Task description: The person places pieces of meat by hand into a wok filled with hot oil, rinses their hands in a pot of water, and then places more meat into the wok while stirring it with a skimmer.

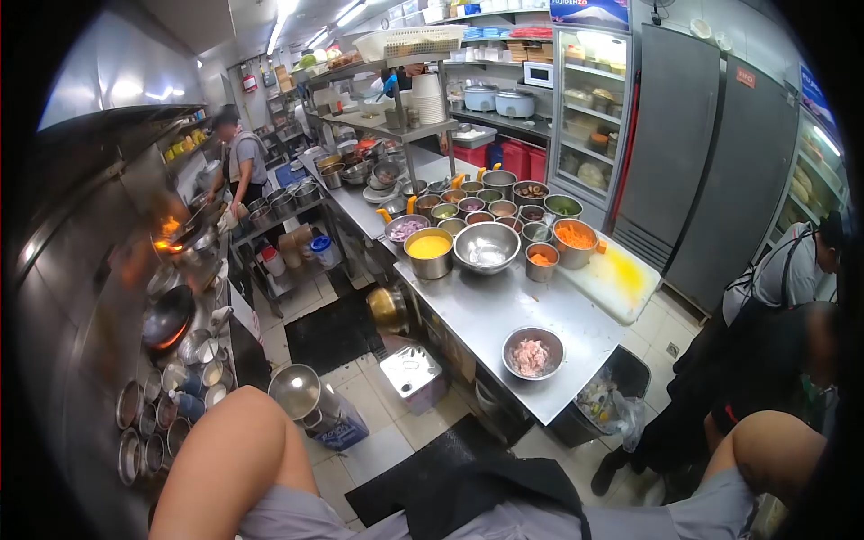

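Observation:
Neither of my hands shows. My bent left arm [236, 450] stands at the lower left, elbow up, and its forearm runs out of the bottom of the head view. On the lower right my right arm [774, 445] is bent too, its hand outside the picture. Near the left elbow are a tall metal pot [301, 391] and several small metal containers [130, 405] beside the stove. In front of me, a metal bowl of pale pink raw meat [531, 358] sits at the near end of the steel counter [468, 315].
Further along the counter are an empty steel bowl [486, 247], a pot of yellow liquid [428, 247], shredded carrot [574, 236] and a stained cutting board [621, 277]. A bin [621, 360] stands below. One person [247, 162] works by flames; others [783, 288] stand right.

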A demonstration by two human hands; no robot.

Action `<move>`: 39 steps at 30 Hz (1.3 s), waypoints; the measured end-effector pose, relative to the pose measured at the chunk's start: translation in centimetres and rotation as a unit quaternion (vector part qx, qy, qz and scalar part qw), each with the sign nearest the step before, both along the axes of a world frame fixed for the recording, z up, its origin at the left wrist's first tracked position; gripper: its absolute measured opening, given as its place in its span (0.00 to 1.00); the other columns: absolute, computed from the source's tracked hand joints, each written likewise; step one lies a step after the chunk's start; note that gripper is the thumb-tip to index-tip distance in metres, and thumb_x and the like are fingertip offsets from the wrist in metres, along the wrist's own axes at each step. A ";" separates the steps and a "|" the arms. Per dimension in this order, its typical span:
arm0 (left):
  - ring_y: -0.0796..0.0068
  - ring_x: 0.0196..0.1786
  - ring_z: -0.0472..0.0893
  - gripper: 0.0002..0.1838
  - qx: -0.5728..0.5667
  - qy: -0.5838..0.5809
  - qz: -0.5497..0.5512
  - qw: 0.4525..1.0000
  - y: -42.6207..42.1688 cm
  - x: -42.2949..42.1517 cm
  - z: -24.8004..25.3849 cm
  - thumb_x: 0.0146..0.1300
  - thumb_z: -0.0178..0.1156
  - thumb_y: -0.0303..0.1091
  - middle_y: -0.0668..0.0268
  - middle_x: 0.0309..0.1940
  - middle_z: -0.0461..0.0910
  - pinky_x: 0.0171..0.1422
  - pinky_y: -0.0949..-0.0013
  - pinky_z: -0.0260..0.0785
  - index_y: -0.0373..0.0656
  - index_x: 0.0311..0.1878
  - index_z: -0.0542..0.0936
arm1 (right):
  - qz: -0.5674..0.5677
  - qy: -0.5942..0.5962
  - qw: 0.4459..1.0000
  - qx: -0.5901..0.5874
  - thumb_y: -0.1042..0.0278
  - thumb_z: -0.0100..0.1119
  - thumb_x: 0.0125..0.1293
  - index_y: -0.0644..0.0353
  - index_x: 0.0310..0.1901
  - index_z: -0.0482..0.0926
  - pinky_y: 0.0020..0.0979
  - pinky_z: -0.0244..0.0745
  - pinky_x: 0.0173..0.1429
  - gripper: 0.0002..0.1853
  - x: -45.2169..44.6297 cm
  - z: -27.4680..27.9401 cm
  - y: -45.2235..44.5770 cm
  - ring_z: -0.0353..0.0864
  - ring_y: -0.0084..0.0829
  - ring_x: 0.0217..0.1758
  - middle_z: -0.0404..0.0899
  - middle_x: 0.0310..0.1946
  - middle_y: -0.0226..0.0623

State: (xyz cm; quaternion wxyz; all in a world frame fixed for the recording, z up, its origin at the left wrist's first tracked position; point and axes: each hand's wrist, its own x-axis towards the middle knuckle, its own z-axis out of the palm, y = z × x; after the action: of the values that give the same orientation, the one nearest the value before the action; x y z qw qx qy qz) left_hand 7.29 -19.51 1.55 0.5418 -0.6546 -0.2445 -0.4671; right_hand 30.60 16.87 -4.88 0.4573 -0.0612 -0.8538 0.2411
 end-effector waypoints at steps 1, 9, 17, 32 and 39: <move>0.83 0.50 0.73 0.12 0.001 -0.001 -0.002 1.000 0.2 0.1 -0.1 0.65 0.55 0.48 0.86 0.46 0.80 0.52 0.72 0.65 0.65 0.50 0.80 | 0.003 -0.001 1.000 -0.002 0.74 0.55 0.55 0.73 0.40 0.78 0.23 0.67 0.30 0.13 -0.2 -0.1 0.3 0.70 0.21 0.26 0.75 0.32 0.33; 0.84 0.51 0.73 0.12 0.028 -0.023 -0.039 0.999 1.2 1.4 -0.5 0.65 0.56 0.48 0.88 0.47 0.80 0.53 0.74 0.64 0.66 0.50 0.81 | 0.064 0.022 0.997 -0.035 0.74 0.54 0.55 0.74 0.40 0.78 0.23 0.66 0.29 0.13 0.5 -1.0 2.2 0.69 0.19 0.26 0.75 0.32 0.33; 0.71 0.40 0.73 0.25 -0.258 -0.621 -0.187 0.716 15.0 -11.2 -23.1 0.65 0.50 0.43 0.58 0.41 0.76 0.45 0.69 0.66 0.32 0.58 0.69 | -0.091 -0.081 0.965 -0.233 0.79 0.60 0.56 0.65 0.47 0.78 0.22 0.69 0.35 0.15 -6.6 -15.8 11.6 0.72 0.18 0.31 0.75 0.36 0.28; 0.76 0.34 0.78 0.23 -0.612 -0.746 -0.128 0.229 28.8 -15.4 -49.0 0.63 0.58 0.41 0.61 0.36 0.79 0.33 0.75 0.70 0.39 0.57 0.69 | -0.080 -0.460 0.884 0.006 0.58 0.67 0.45 0.53 0.57 0.70 0.46 0.74 0.51 0.34 -30.9 -42.3 12.5 0.72 0.56 0.49 0.68 0.48 0.54; 0.79 0.31 0.77 0.28 -0.597 -0.753 -0.200 0.192 32.0 -17.2 -50.9 0.62 0.60 0.43 0.63 0.33 0.78 0.30 0.78 0.68 0.35 0.57 0.65 | -0.052 -0.369 0.911 -0.176 0.66 0.65 0.51 0.59 0.54 0.71 0.41 0.77 0.49 0.27 -31.0 -44.8 15.8 0.78 0.44 0.48 0.73 0.47 0.50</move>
State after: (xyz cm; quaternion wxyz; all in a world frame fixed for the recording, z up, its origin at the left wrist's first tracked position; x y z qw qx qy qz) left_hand -9.91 12.51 -49.30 -0.5640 -0.1465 -0.6028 -0.5451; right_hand -0.39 32.71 -49.69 0.1029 -0.2695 -0.9010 0.3239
